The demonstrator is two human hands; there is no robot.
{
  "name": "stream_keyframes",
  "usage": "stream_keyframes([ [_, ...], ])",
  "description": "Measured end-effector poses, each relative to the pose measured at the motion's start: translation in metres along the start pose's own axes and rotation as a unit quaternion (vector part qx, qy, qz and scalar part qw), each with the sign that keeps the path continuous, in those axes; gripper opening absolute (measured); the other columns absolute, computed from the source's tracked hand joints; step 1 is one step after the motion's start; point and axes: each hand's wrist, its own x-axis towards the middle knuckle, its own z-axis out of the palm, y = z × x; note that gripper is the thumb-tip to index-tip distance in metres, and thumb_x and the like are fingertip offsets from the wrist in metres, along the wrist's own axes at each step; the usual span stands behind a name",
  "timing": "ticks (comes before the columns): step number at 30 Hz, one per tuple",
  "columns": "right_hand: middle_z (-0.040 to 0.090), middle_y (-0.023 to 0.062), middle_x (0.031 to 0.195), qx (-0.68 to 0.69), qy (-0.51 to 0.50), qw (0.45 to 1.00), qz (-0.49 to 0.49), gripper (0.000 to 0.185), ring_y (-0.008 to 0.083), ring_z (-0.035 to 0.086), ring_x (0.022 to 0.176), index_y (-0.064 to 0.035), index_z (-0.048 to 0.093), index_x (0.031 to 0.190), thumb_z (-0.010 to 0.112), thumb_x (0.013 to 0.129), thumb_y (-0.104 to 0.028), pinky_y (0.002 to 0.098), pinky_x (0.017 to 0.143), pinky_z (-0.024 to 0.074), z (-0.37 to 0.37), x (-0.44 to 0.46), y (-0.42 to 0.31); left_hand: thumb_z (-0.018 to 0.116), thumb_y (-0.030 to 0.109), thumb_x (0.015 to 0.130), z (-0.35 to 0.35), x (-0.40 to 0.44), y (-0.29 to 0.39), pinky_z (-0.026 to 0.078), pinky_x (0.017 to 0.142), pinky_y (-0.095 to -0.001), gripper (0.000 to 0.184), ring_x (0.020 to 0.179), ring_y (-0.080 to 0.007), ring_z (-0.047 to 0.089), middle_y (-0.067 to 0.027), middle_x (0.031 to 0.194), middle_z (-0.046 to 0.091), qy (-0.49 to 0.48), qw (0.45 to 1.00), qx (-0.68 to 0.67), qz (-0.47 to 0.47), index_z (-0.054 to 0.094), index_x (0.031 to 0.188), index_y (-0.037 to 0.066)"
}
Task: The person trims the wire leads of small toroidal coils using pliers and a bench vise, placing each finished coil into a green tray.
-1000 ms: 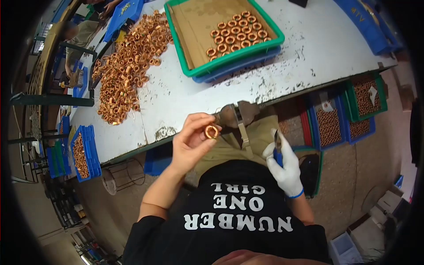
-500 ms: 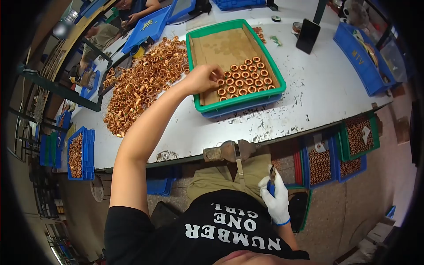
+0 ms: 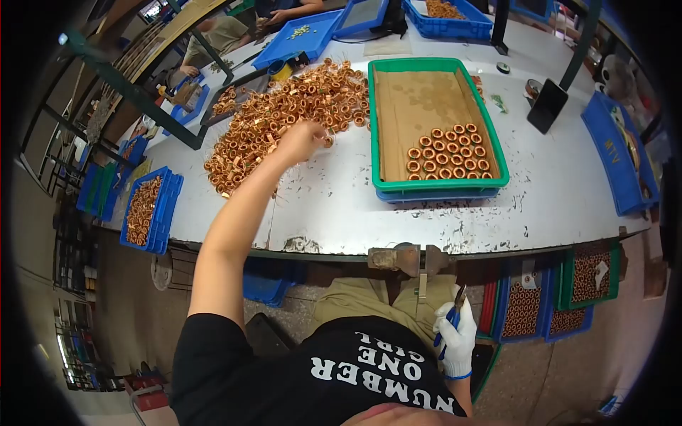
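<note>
My bare left hand point(image 3: 302, 142) is at the near right edge of a heap of copper wire coils point(image 3: 263, 128). Its fingers are curled in and pinch a ring-shaped copper coil point(image 3: 327, 142). Low in front of my body, my white-gloved right hand point(image 3: 457, 337) is closed round blue-handled pliers point(image 3: 459, 297), jaws pointing up. To the right of the heap stands a green tray point(image 3: 374, 128) lined with brown cardboard. Rows of coils point(image 3: 451, 156) lie flat in its near right part.
A vise point(image 3: 405, 260) sits at the table's near edge. A phone point(image 3: 545, 106) leans on a post at right, near a blue bin point(image 3: 612, 153). A blue crate of coils point(image 3: 153, 209) is at left. More crates point(image 3: 523, 309) stand below the table. Other people sit across the table.
My left hand has moved from the coils in the green tray leftward to the heap. The view has shifted, too. My right hand still holds the pliers low.
</note>
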Motion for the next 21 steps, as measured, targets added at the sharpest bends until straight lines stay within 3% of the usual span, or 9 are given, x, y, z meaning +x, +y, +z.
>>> stream_keyframes([
  [2, 0.060, 0.0077, 0.094, 0.009, 0.002, 1.000, -0.004, 0.064, 0.0125, 0.051, 0.071, 0.0009, 0.038, 0.144, 0.050, 0.081, 0.004, 0.0202, 0.064, 0.0421, 0.002, -0.001, 0.001, 0.072, 0.015, 0.086, 0.022, 0.000, 0.000, 0.054, 0.075, -0.0310, 0.021, 0.085, -0.0205, 0.065, -0.0081, 0.098, 0.069, -0.004, 0.999, 0.042, -0.025, 0.063, 0.101, 0.003],
  [6, 0.060, 0.0079, 0.094, -0.023, 0.004, 1.000, -0.016, 0.063, 0.0126, 0.050, 0.069, 0.0007, 0.039, 0.143, 0.050, 0.081, 0.003, 0.0204, 0.063, 0.0424, 0.008, -0.008, -0.001, 0.072, 0.012, 0.085, 0.063, 0.006, 0.009, 0.054, 0.076, -0.0336, 0.019, 0.082, -0.0207, 0.065, -0.0069, 0.092, 0.069, 0.192, 0.973, -0.008, -0.124, 0.061, 0.097, 0.004],
  [12, 0.061, 0.0083, 0.095, -0.036, 0.012, 0.999, -0.002, 0.063, 0.0126, 0.051, 0.070, 0.0009, 0.039, 0.143, 0.050, 0.081, 0.002, 0.0207, 0.063, 0.0426, 0.009, -0.017, 0.002, 0.072, 0.006, 0.084, 0.088, 0.013, 0.006, 0.054, 0.073, -0.0311, 0.018, 0.078, -0.0188, 0.066, -0.0059, 0.084, 0.069, 0.243, 0.937, -0.178, -0.179, 0.060, 0.096, 0.003],
  [16, 0.061, 0.0089, 0.097, -0.048, -0.013, 0.999, -0.006, 0.064, 0.0126, 0.051, 0.070, 0.0010, 0.039, 0.143, 0.050, 0.081, 0.003, 0.0213, 0.064, 0.0431, 0.006, -0.019, 0.008, 0.068, -0.001, 0.084, 0.086, -0.035, 0.013, 0.054, 0.070, -0.0265, 0.015, 0.074, -0.0167, 0.067, -0.0060, 0.080, 0.069, 0.163, 0.906, -0.379, -0.096, 0.059, 0.096, 0.002],
  [19, 0.061, 0.0089, 0.097, -0.060, -0.027, 0.998, 0.002, 0.063, 0.0123, 0.051, 0.070, 0.0014, 0.039, 0.142, 0.050, 0.081, 0.003, 0.0214, 0.064, 0.0432, 0.011, -0.014, 0.006, 0.064, -0.007, 0.086, 0.089, -0.089, 0.035, 0.055, 0.068, -0.0238, 0.015, 0.074, -0.0157, 0.068, -0.0066, 0.080, 0.069, 0.118, 0.912, -0.385, -0.083, 0.060, 0.098, 0.000],
  [21, 0.061, 0.0089, 0.097, -0.075, -0.045, 0.996, 0.009, 0.062, 0.0121, 0.051, 0.071, 0.0017, 0.040, 0.142, 0.051, 0.081, 0.002, 0.0215, 0.064, 0.0433, 0.015, -0.014, 0.005, 0.061, -0.006, 0.088, 0.097, -0.113, 0.033, 0.055, 0.073, -0.0251, 0.017, 0.084, -0.0171, 0.068, -0.0096, 0.091, 0.070, 0.085, 0.927, -0.363, 0.047, 0.061, 0.104, -0.001],
])
